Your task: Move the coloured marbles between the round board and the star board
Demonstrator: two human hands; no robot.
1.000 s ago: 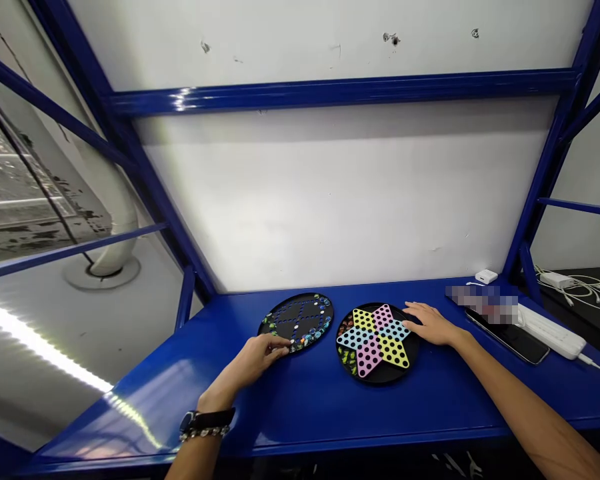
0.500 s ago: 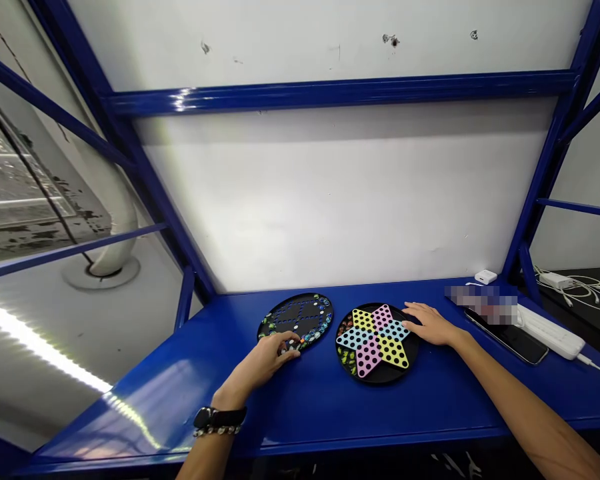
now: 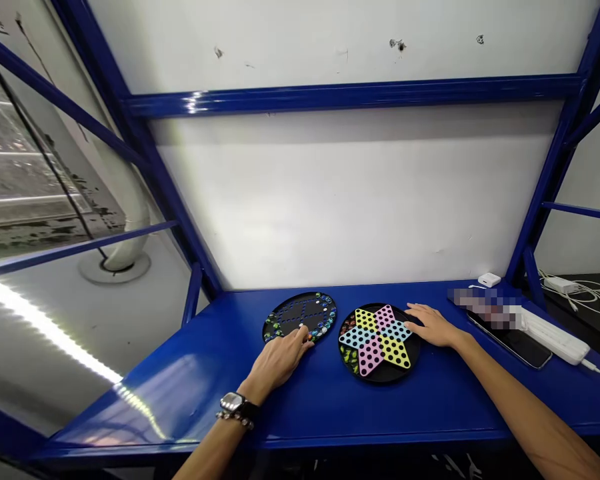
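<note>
My left hand [image 3: 281, 357] is at the near rim of a round black tray [image 3: 291, 312]. Its thumb and fingers are pinched together, and whatever lies between them is hidden. Glass marbles [image 3: 327, 321], mostly green, blue and white, line the tray's rim around a grid of holes. To the right is a round Chinese checkers board [image 3: 381, 341] with a pink, yellow and blue star of black holes. Reddish marbles [image 3: 348, 324] and yellow-green marbles [image 3: 349, 359] fill its left side pockets. My right hand [image 3: 434, 325] rests with spread fingers on the board's right edge.
Both boards lie on a blue tabletop [image 3: 180, 393] inside a blue metal frame. On the right are a black phone [image 3: 511, 339], a white power strip [image 3: 555, 337] and a small white box [image 3: 489, 279]. A white panel [image 3: 340, 200] stands behind.
My left hand has moved slightly right along the near rim of the left tray, its fingers now closed closer together. My right hand stays on the star board. The whole view has shifted slightly.
</note>
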